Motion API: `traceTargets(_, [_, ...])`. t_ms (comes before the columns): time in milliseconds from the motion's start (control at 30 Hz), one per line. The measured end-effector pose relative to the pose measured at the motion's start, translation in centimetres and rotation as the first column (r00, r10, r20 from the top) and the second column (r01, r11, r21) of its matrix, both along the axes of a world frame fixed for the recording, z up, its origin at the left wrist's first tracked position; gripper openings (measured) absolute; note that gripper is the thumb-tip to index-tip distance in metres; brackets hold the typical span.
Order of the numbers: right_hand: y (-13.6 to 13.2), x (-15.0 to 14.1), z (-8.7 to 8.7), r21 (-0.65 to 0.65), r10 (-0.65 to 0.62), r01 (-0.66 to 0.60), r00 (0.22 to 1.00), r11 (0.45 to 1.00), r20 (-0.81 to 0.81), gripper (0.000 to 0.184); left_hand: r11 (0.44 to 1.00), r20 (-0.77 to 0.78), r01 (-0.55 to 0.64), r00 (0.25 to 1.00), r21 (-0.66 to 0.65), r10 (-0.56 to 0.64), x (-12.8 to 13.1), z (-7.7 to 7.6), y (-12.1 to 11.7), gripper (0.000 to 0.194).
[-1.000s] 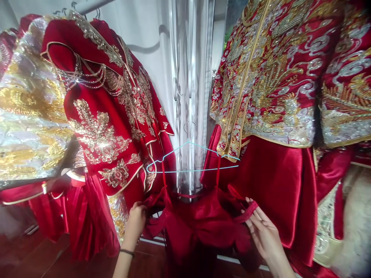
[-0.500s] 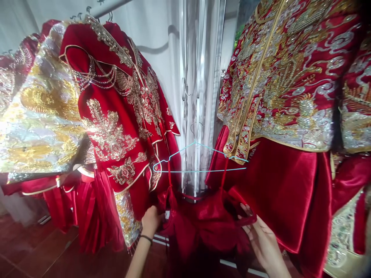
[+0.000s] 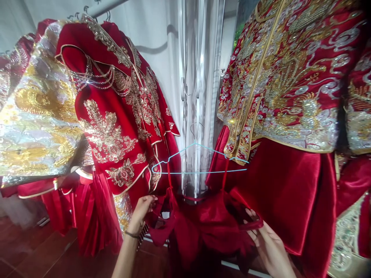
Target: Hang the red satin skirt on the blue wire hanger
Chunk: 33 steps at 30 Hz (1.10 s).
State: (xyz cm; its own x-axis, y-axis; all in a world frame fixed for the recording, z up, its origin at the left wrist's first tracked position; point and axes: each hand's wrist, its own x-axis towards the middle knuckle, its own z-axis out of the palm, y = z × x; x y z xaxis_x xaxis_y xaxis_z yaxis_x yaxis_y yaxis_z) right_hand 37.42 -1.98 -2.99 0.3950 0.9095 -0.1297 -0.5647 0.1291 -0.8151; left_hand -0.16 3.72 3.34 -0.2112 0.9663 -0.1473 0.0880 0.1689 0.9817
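A plain red satin garment (image 3: pixel 203 227) hangs by thin red straps from a light blue wire hanger (image 3: pixel 199 162) in front of a white metal window grille. My left hand (image 3: pixel 142 210) pinches the garment's left edge near its waist, fingers closed on the cloth. At the garment's right edge, my right hand (image 3: pixel 265 239) holds a red band of the same fabric between thumb and fingers. Both hands are low in the head view, below the hanger.
A red jacket with gold sequin embroidery (image 3: pixel 116 116) hangs at the left, beside a gold and silver garment (image 3: pixel 34 112). A heavily embroidered red and gold jacket over a red satin skirt (image 3: pixel 290 96) hangs at the right. Dark reddish floor (image 3: pixel 43 258) lies below.
My left hand has turned and risen slightly, fingers now spread along the garment's left edge. My right hand has dropped a little with the red band. The view barely shifted.
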Motion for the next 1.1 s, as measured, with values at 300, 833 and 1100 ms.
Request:
traceTargets(300, [0.9,-0.7,-0.1,-0.005,0.056,-0.056,0.998,0.998,0.026,0.038,0.989,0.8,0.044,0.593,-0.144,0.09,3.9,2.8,-4.1,0.039])
traceTargets(833, [0.2,-1.4,1.1,0.005,-0.003,0.003,1.0,1.0,0.004,0.047,0.977,0.806,-0.194,0.563,-0.087,0.184,6.3,1.1,-7.5,0.049])
traceTargets(1100, [-0.2,-1.0,0.7,-0.042,-0.026,0.026,1.0,0.999,0.003,0.04,0.841,0.806,-0.399,0.316,-0.365,0.501,7.3,0.6,-8.7,0.024])
